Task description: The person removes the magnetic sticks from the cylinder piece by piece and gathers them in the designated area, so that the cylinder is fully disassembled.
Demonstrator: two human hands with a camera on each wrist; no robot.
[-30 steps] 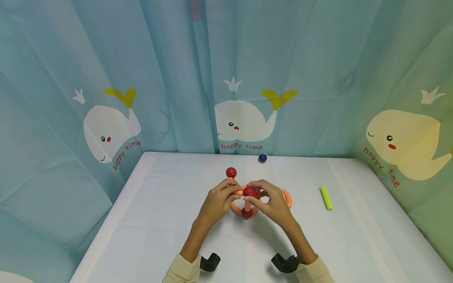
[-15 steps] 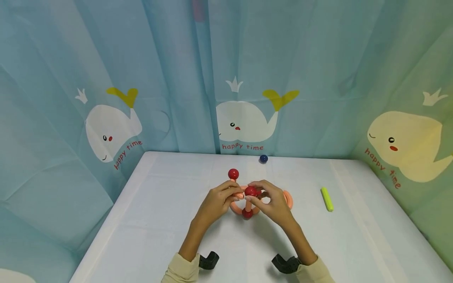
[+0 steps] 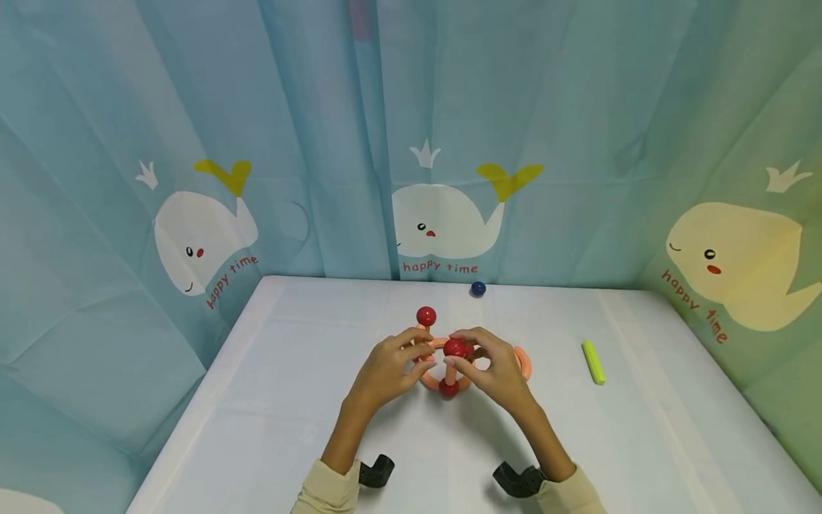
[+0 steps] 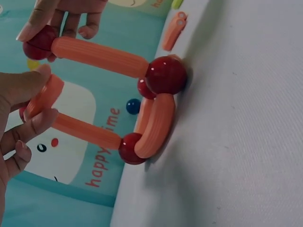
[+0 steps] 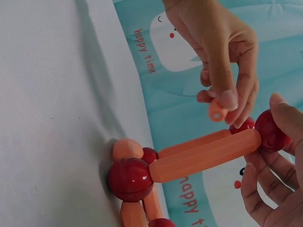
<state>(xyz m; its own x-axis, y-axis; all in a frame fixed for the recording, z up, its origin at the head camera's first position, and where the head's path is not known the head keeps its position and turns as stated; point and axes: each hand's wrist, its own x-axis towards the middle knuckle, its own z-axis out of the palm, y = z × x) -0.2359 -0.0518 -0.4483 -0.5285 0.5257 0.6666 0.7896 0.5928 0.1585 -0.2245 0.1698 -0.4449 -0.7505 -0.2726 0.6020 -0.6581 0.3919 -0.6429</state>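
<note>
My left hand (image 3: 385,371) pinches a short orange rod (image 4: 46,96) between thumb and fingers. In the right wrist view the rod's round end (image 5: 217,113) points towards the camera, apart from the balls. My right hand (image 3: 491,368) grips a red ball (image 3: 454,348) on top of an upright orange rod (image 4: 102,56). That rod stands in a lower red ball (image 4: 165,75), part of a ring of curved orange rods (image 4: 158,127) and red balls on the table. Behind my left hand, another upright post carries a red ball (image 3: 427,316).
A dark blue ball (image 3: 478,289) lies near the table's back edge. Loose curved orange pieces (image 3: 524,363) lie right of my right hand, with a yellow-green stick (image 3: 594,363) farther right. A whale-printed curtain (image 3: 347,143) hangs behind the white table (image 3: 289,400).
My left hand has drawn slightly left with the short orange rod, widening the gap to the red ball in my right hand. The right hand stays on its ball.
</note>
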